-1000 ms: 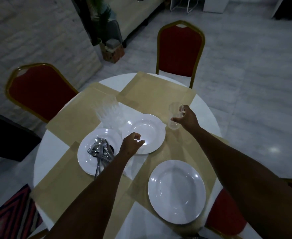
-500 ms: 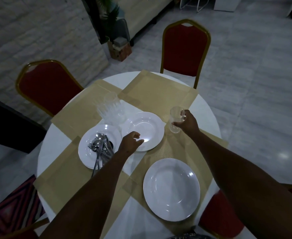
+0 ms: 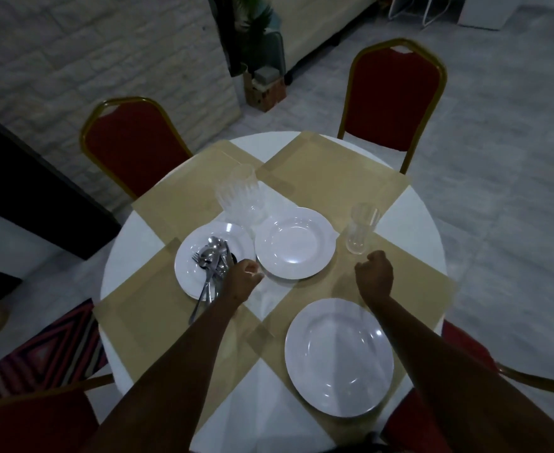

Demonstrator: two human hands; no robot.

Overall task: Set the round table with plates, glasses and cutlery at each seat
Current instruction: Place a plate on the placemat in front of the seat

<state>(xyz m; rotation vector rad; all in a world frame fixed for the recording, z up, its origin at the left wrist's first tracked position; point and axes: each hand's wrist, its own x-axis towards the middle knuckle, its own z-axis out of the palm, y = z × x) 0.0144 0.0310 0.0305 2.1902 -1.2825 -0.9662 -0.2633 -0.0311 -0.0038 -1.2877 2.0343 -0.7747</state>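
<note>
Head view: round table (image 3: 131, 237) barely set, near plate (image 3: 339, 358) and one glass (image 3: 360, 228) placed, spare plate (image 3: 296, 243), stacked glasses (image 3: 239, 196), cutlery (image 3: 213, 259) still central; left hand (image 3: 241, 282), right hand (image 3: 375, 276) loosely curled, empty.

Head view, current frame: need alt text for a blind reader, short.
Two hands, the left hand and the right hand, hover holding nothing over a round table with tan placemats. A lone glass stands beyond the right hand, near three white plates, one carrying cutlery, and stacked glasses. Red chairs surround it.
</note>
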